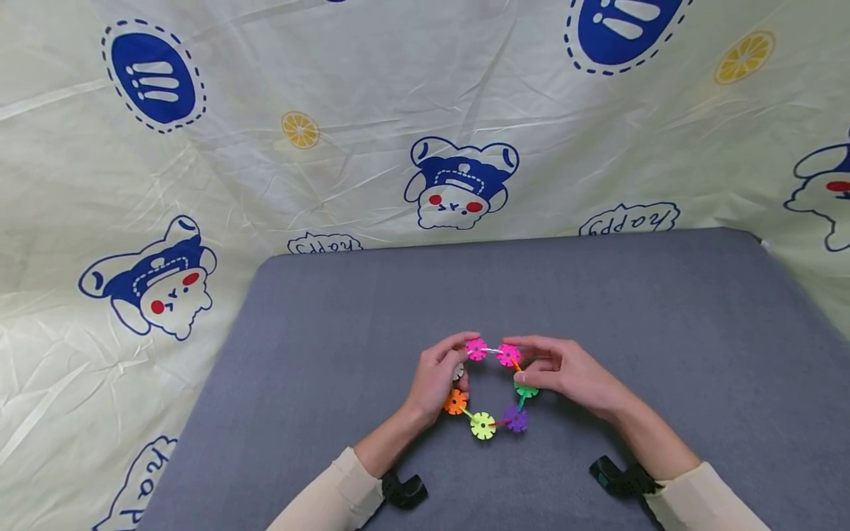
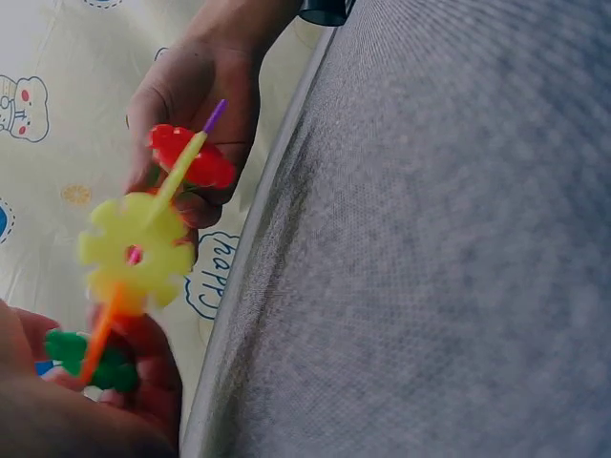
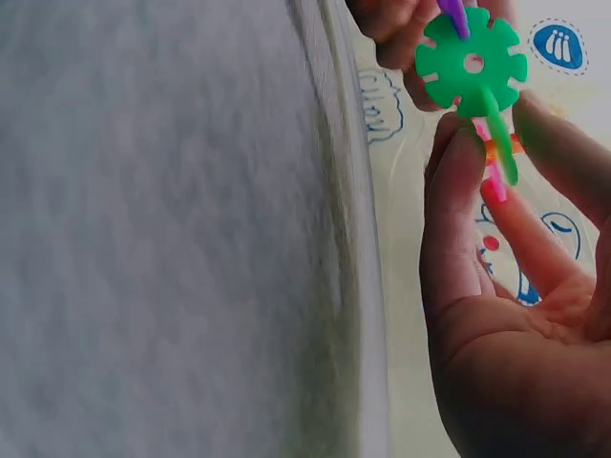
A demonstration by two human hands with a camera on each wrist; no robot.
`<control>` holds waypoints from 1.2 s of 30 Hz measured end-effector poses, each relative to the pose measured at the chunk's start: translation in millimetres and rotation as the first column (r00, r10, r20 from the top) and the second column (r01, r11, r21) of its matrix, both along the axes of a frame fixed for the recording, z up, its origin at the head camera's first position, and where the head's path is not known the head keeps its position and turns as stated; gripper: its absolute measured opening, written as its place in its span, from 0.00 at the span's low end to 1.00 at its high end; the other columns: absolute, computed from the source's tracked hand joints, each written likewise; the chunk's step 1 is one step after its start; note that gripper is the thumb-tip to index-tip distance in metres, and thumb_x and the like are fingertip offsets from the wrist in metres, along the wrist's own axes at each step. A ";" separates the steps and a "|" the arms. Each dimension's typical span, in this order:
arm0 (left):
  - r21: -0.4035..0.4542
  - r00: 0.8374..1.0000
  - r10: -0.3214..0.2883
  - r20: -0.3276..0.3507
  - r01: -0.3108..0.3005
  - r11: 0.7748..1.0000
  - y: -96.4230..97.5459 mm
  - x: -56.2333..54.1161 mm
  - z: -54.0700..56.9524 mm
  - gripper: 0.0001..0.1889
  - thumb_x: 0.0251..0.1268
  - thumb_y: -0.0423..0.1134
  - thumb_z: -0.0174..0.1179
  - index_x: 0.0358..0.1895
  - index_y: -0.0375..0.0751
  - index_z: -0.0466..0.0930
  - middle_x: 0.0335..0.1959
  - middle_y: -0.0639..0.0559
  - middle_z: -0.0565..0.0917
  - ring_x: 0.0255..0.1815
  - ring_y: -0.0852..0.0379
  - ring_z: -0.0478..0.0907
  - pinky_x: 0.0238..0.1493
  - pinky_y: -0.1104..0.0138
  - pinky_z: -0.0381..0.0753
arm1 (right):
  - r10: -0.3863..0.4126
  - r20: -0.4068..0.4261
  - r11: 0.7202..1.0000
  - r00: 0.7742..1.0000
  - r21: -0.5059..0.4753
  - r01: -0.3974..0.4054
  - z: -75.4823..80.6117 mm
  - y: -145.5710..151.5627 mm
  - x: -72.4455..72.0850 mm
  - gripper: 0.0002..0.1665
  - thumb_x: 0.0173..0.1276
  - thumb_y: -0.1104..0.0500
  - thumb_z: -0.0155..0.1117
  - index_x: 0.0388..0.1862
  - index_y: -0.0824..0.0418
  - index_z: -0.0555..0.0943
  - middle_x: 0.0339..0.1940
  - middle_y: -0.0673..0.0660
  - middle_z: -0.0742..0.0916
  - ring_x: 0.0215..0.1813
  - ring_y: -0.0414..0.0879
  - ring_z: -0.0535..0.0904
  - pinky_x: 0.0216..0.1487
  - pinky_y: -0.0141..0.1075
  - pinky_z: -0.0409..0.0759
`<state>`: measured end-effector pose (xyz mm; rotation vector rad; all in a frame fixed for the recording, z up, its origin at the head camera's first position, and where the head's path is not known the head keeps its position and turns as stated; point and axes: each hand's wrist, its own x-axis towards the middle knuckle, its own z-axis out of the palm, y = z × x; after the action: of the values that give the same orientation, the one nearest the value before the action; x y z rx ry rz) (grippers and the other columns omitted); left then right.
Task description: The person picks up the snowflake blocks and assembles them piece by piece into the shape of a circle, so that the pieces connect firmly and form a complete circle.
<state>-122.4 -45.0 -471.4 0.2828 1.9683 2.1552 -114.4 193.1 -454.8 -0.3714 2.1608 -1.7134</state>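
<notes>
In the head view, several colourful notched plastic discs, joined edge to edge, form a ring [image 1: 482,425] held above the table by both hands. My left hand [image 1: 428,383] grips its left side, thumb and fingers around a white disc [image 1: 458,372] and up to a pink disc [image 1: 476,349]. My right hand [image 1: 571,369] pinches the right side, between another pink disc [image 1: 509,355] and a green disc [image 1: 527,389]. A purple disc [image 1: 516,420] and an orange disc [image 1: 455,402] sit lower on the ring. The right wrist view shows the green disc [image 3: 474,63] at the right fingertips.
The hands are over a grey cloth-covered table [image 1: 358,317]. Behind it and at its sides hangs a pale printed curtain [image 1: 372,74] with cartoon figures. Black wrist bands [image 1: 405,490] show below both hands, next to beige sleeves.
</notes>
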 end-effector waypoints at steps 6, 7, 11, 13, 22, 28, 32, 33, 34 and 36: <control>-0.103 0.999 -0.039 0.009 0.039 0.994 -1.3 -0.6 -0.4 0.17 0.72 0.36 0.51 0.61 0.42 0.77 0.35 0.34 0.83 0.25 0.43 0.82 0.29 0.68 0.79 | -0.064 -0.025 0.994 0.998 0.084 0.066 -0.9 4.7 -1.7 0.30 0.63 0.53 0.70 0.64 0.56 0.75 0.46 0.61 0.80 0.39 0.51 0.83 0.40 0.39 0.79; -0.126 0.999 -0.047 0.008 0.048 0.991 -2.4 -0.9 -0.4 0.17 0.72 0.36 0.52 0.61 0.41 0.76 0.36 0.35 0.83 0.28 0.42 0.83 0.29 0.69 0.78 | -0.063 -0.034 0.993 0.997 0.094 0.066 -1.1 4.8 -1.8 0.31 0.63 0.53 0.69 0.64 0.57 0.75 0.45 0.60 0.81 0.38 0.51 0.83 0.40 0.39 0.79; -0.228 0.998 -0.053 -0.024 0.046 0.973 -6.1 -3.9 -1.5 0.19 0.69 0.37 0.54 0.61 0.39 0.76 0.38 0.44 0.86 0.35 0.50 0.84 0.33 0.71 0.75 | -0.062 -0.094 0.985 0.994 0.154 0.076 -3.1 3.1 -1.7 0.30 0.64 0.53 0.69 0.63 0.59 0.75 0.41 0.58 0.83 0.36 0.48 0.82 0.36 0.38 0.78; -0.295 0.998 -0.039 -0.058 0.020 0.955 -7.8 -5.1 -1.2 0.19 0.67 0.38 0.55 0.60 0.40 0.78 0.37 0.49 0.87 0.38 0.57 0.83 0.36 0.70 0.75 | -0.080 -0.118 0.979 0.990 0.177 0.100 -3.4 1.9 -1.0 0.28 0.64 0.53 0.69 0.61 0.59 0.77 0.39 0.56 0.84 0.35 0.47 0.82 0.34 0.36 0.77; -0.426 0.990 0.006 -0.143 -0.067 0.902 -10.5 -6.4 -1.3 0.18 0.65 0.42 0.60 0.56 0.39 0.80 0.40 0.57 0.86 0.42 0.63 0.81 0.45 0.65 0.77 | -0.109 -0.168 0.964 0.980 0.223 0.146 -7.5 0.3 0.1 0.26 0.63 0.53 0.70 0.58 0.61 0.78 0.35 0.54 0.84 0.34 0.46 0.81 0.32 0.35 0.76; -0.413 0.985 0.031 -0.170 -0.099 0.905 -11.3 -9.3 -5.6 0.16 0.62 0.40 0.64 0.51 0.37 0.81 0.40 0.55 0.85 0.41 0.61 0.81 0.43 0.67 0.79 | -0.099 -0.154 0.963 0.983 0.232 0.133 -12.7 -0.4 -0.9 0.27 0.62 0.56 0.71 0.58 0.62 0.77 0.35 0.54 0.83 0.34 0.47 0.81 0.33 0.35 0.76; -0.421 0.982 0.029 -0.185 -0.106 0.901 -13.0 -11.7 -5.4 0.11 0.61 0.37 0.64 0.46 0.39 0.83 0.38 0.56 0.85 0.38 0.61 0.81 0.39 0.68 0.79 | -0.102 -0.140 0.962 0.985 0.237 0.133 -13.9 -1.0 -1.3 0.27 0.62 0.56 0.71 0.58 0.62 0.76 0.35 0.55 0.83 0.34 0.47 0.80 0.34 0.35 0.76; -0.432 0.981 0.026 -0.192 -0.108 0.895 -13.4 -11.9 -5.1 0.10 0.61 0.37 0.64 0.45 0.40 0.83 0.37 0.56 0.85 0.37 0.61 0.81 0.38 0.68 0.79 | -0.103 -0.135 0.962 0.985 0.237 0.133 -13.7 -1.0 -1.4 0.27 0.62 0.55 0.70 0.58 0.62 0.76 0.36 0.55 0.83 0.35 0.47 0.80 0.35 0.35 0.76; -0.443 0.979 0.025 -0.200 -0.113 0.889 -13.6 -12.3 -5.0 0.09 0.61 0.37 0.64 0.44 0.41 0.83 0.36 0.57 0.84 0.35 0.61 0.81 0.37 0.68 0.79 | -0.102 -0.130 0.962 0.986 0.239 0.131 -13.5 -0.9 -1.6 0.27 0.62 0.55 0.70 0.59 0.62 0.76 0.36 0.55 0.83 0.35 0.47 0.80 0.35 0.36 0.76; -0.471 0.976 0.018 -0.216 -0.121 0.874 -14.1 -12.4 -4.7 0.09 0.62 0.38 0.63 0.44 0.43 0.83 0.34 0.58 0.84 0.33 0.62 0.80 0.35 0.68 0.78 | -0.098 -0.118 0.963 0.988 0.239 0.124 -12.5 -0.5 -1.4 0.27 0.63 0.53 0.69 0.59 0.62 0.76 0.37 0.55 0.83 0.36 0.47 0.81 0.35 0.36 0.76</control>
<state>-134.8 -59.1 -476.0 0.3624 2.5860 1.6392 -115.9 192.6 -467.2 -0.2830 2.4790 -1.4848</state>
